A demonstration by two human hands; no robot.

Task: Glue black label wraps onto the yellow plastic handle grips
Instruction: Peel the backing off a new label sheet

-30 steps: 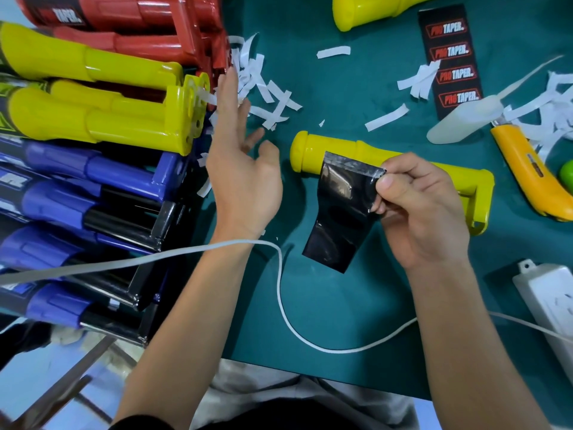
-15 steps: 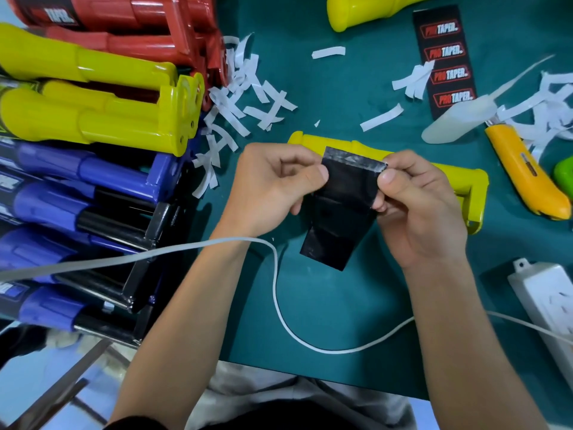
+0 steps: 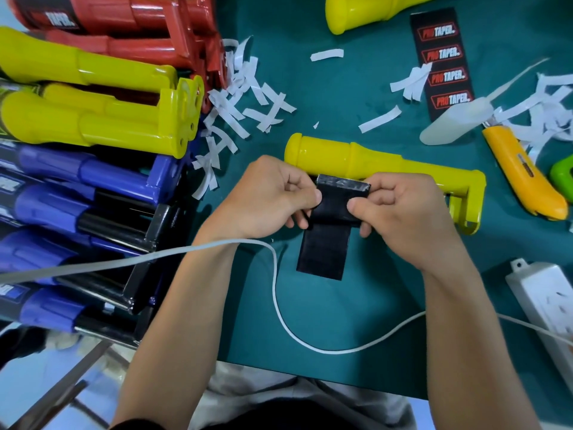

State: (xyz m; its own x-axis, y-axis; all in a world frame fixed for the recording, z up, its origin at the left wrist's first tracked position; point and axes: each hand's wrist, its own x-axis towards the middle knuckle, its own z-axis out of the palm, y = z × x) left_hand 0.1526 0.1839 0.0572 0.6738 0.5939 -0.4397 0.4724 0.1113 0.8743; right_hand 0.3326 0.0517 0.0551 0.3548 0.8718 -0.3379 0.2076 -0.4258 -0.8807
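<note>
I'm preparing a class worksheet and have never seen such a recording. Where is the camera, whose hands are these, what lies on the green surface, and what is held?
No machine here: a person works bare-handed, and the one camera sits on their head, looking down. The left hand and right hand both pinch the upper part of a black label wrap, close to a long yellow plastic handle grip lying on the green table mat. Nearby lie white paper strips, an orange utility knife, a black sheet of printed labels and a white power strip. At the left is a pile of red, yellow and blue grips.
</note>
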